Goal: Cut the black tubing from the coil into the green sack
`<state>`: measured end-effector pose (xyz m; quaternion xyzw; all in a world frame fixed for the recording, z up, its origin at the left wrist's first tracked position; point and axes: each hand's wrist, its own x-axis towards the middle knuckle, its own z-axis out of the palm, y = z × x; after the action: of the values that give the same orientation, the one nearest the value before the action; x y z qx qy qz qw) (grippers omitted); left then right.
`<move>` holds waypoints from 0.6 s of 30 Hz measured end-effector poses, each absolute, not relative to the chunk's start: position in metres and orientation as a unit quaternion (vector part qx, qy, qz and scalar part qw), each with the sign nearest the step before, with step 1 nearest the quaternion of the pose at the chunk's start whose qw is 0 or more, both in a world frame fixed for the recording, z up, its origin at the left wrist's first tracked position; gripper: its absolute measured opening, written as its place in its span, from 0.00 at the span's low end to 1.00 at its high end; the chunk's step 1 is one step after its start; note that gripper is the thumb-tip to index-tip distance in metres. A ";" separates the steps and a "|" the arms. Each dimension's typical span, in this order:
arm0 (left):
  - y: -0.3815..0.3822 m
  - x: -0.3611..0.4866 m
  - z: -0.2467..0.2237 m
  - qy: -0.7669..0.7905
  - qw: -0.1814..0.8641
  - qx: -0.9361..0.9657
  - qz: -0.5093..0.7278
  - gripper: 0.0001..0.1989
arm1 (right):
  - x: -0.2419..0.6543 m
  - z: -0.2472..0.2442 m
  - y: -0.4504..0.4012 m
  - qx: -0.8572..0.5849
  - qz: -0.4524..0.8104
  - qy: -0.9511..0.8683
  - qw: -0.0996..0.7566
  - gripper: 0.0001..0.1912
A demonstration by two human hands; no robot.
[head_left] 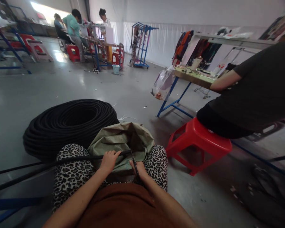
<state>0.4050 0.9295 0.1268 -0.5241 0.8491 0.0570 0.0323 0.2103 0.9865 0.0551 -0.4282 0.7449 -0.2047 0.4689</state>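
Note:
My left hand [110,161] is closed round a black cord [78,159] that runs in from the left across my lap. The cord's end reaches over a greenish woven sack [109,139], which stands open between my knees. In my right hand [139,168] is a pair of scissors [134,161], fingers wrapped round the handles. Its blades point up and meet the cord near its end; whether they cut into it I cannot tell. The inside of the sack is mostly dark.
A big coil of black cord [71,126] lies on the floor to the left. At right, a person in dark clothes [256,85] sits on a red stool [201,139] by a workbench [194,77]. Other people [73,27] work at tables farther back, near a blue rack [143,44].

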 end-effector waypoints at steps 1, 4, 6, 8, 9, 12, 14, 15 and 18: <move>0.929 0.405 0.126 0.849 0.034 -0.524 0.055 0.23 | 0.210 0.055 0.986 -0.441 -0.195 0.746 0.459 0.26; 0.930 0.404 0.125 0.849 0.042 -0.524 0.057 0.23 | 0.209 0.057 0.985 -0.482 -0.166 0.748 0.424 0.26; 0.931 0.404 0.124 0.850 0.047 -0.521 0.059 0.23 | 0.209 0.057 0.984 -0.497 -0.146 0.747 0.416 0.26; 0.931 0.404 0.124 0.850 0.050 -0.521 0.060 0.23 | 0.210 0.057 0.983 -0.508 -0.135 0.741 0.417 0.26; 0.932 0.404 0.124 0.850 0.051 -0.520 0.060 0.23 | 0.210 0.057 0.983 -0.514 -0.133 0.738 0.417 0.27; 0.932 0.404 0.125 0.849 0.056 -0.521 0.063 0.23 | 0.211 0.057 0.983 -0.528 -0.132 0.735 0.405 0.27; 0.932 0.403 0.126 0.849 0.061 -0.521 0.067 0.23 | 0.212 0.056 0.982 -0.518 -0.132 0.742 0.404 0.27; 0.932 0.403 0.127 0.849 0.061 -0.520 0.069 0.22 | 0.212 0.057 0.982 -0.506 -0.132 0.748 0.409 0.26; 0.933 0.401 0.128 0.853 0.057 -0.515 0.072 0.22 | 0.213 0.058 0.981 -0.480 -0.138 0.755 0.425 0.25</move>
<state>0.4012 0.9326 0.1276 -0.5146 0.8526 0.0716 0.0568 0.2132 0.9810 0.0577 -0.4799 0.7548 -0.1377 0.4253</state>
